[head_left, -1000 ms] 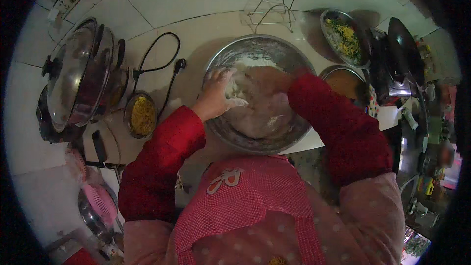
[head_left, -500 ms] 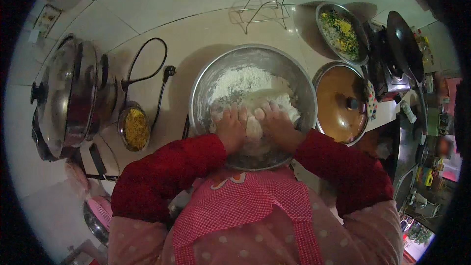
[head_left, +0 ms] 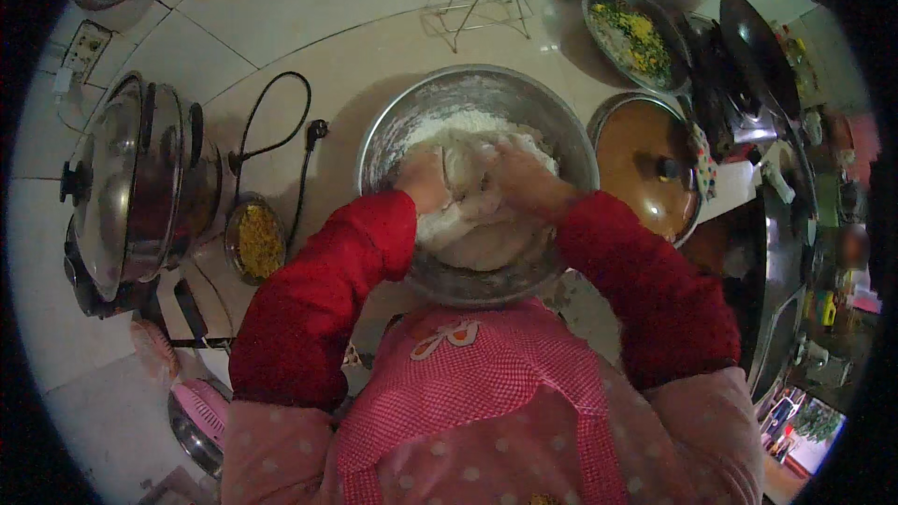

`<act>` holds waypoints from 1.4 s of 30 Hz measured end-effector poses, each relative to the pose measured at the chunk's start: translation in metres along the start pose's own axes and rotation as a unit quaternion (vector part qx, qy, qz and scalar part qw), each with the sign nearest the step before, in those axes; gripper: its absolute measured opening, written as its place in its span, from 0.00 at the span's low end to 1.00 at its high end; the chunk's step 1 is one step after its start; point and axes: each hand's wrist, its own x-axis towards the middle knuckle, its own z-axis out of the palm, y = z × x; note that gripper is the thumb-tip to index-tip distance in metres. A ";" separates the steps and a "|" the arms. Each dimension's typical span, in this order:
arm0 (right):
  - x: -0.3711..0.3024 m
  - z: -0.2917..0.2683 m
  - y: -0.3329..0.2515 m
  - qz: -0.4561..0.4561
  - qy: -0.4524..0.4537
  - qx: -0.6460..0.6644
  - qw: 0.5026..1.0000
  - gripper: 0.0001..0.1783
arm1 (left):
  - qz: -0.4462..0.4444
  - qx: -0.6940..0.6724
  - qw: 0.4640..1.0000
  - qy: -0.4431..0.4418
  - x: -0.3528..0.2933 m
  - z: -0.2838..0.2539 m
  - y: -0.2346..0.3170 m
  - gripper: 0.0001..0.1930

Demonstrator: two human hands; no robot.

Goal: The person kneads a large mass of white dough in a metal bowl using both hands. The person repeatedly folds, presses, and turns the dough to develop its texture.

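Left hand (head_left: 426, 180) and right hand (head_left: 526, 178) on dough (head_left: 482, 236) inside metal bowl (head_left: 554, 110); too blurry to tell gripping from pressing. Risks: lopsided push could skid the bowl into the glass lid (head_left: 631, 168) just beside; hard shove could spill loose flour (head_left: 460, 122).

A head-worn fisheye — facing down, above the bowl (head_left: 477, 289).
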 end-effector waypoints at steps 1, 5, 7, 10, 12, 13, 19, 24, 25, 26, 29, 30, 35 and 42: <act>-0.015 -0.040 -0.009 -0.029 0.017 0.089 0.996 0.23 | -0.004 -0.027 0.998 -0.063 -0.001 -0.013 -0.002 0.39; -0.096 -0.045 -0.016 0.138 -0.064 0.521 0.840 0.23 | 0.136 -0.029 0.989 -0.053 0.008 -0.007 -0.031 0.42; -0.092 -0.072 -0.047 0.219 -0.113 0.633 0.734 0.21 | 0.114 0.063 0.990 -0.061 0.010 0.012 -0.035 0.37; -0.097 -0.042 -0.067 0.222 -0.062 0.689 0.687 0.18 | 0.060 0.078 0.995 -0.035 -0.007 0.037 -0.021 0.35; -0.095 -0.003 -0.060 0.251 -0.034 0.720 0.646 0.18 | 0.037 0.054 0.996 -0.061 -0.007 0.053 -0.020 0.32; -0.091 0.012 -0.058 0.293 -0.045 0.740 0.604 0.19 | 0.023 0.055 0.992 -0.108 -0.004 0.065 -0.026 0.29; -0.083 -0.002 -0.034 0.182 0.034 0.528 0.829 0.22 | 0.093 -0.127 0.984 -0.079 -0.030 0.099 -0.029 0.21; -0.043 -0.042 -0.055 0.283 0.119 0.605 0.735 0.34 | 0.095 -0.221 0.968 -0.076 -0.045 0.076 -0.015 0.15; -0.037 -0.041 -0.051 0.262 0.095 0.506 0.816 0.34 | 0.103 -0.227 0.965 -0.081 -0.046 0.069 -0.012 0.14; -0.031 0.001 -0.036 0.171 0.073 0.323 0.928 0.33 | 0.111 -0.204 0.969 -0.088 -0.050 0.054 -0.006 0.13; -0.014 0.024 -0.068 0.075 -0.058 0.154 0.983 0.34 | 0.154 -0.069 0.972 -0.164 -0.045 0.020 -0.030 0.13; -0.016 0.031 -0.074 0.047 -0.083 0.109 0.989 0.34 | 0.187 -0.004 0.961 -0.203 -0.040 0.003 -0.038 0.15; -0.026 0.088 -0.074 -0.015 0.003 0.015 1.000 0.28 | 0.104 -0.026 0.994 0.033 -0.018 -0.068 0.008 0.29; 0.012 0.054 -0.068 0.027 -0.198 0.068 0.977 0.26 | 0.037 0.003 0.999 0.011 0.007 -0.050 0.070 0.49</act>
